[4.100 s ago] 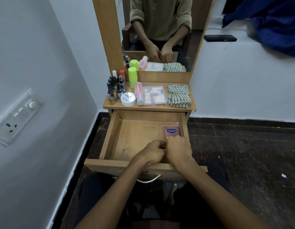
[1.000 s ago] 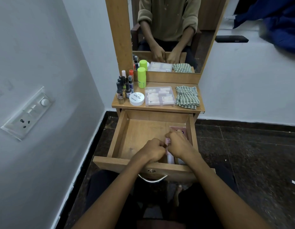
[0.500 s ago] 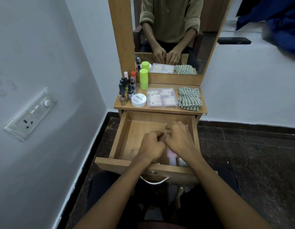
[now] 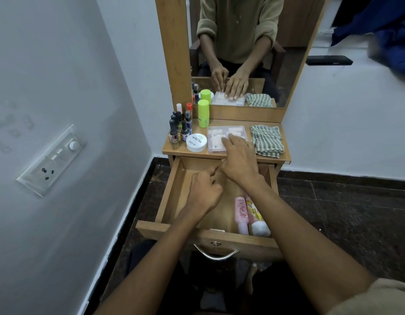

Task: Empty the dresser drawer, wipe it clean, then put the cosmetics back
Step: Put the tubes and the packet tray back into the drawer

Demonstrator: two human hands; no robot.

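Observation:
The wooden drawer (image 4: 172, 194) is pulled out under the dresser top (image 4: 285, 158). A pink bottle (image 4: 240, 211) and a yellow-pink tube (image 4: 257, 215) lie at the drawer's front right. My right hand (image 4: 239, 160) reaches up over the dresser edge, its straight fingers touching the clear plastic box (image 4: 216, 137) of pale items. My left hand (image 4: 205, 193) hovers over the drawer's middle, loosely curled with the index finger out, holding nothing. On the top stand small dark bottles (image 4: 177, 128), a white round jar (image 4: 196, 142) and a green tube (image 4: 203, 113).
A folded green striped cloth (image 4: 266, 140) lies at the dresser top's right. The mirror (image 4: 242, 48) behind reflects the person's arms. A wall with a switch plate (image 4: 52, 160) is close on the left. Dark floor (image 4: 333, 212) lies to the right.
My right hand left the drawer and rose to the clear box on the dresser top. The pink bottle and tube now lie uncovered in the drawer. My left hand moved slightly forward.

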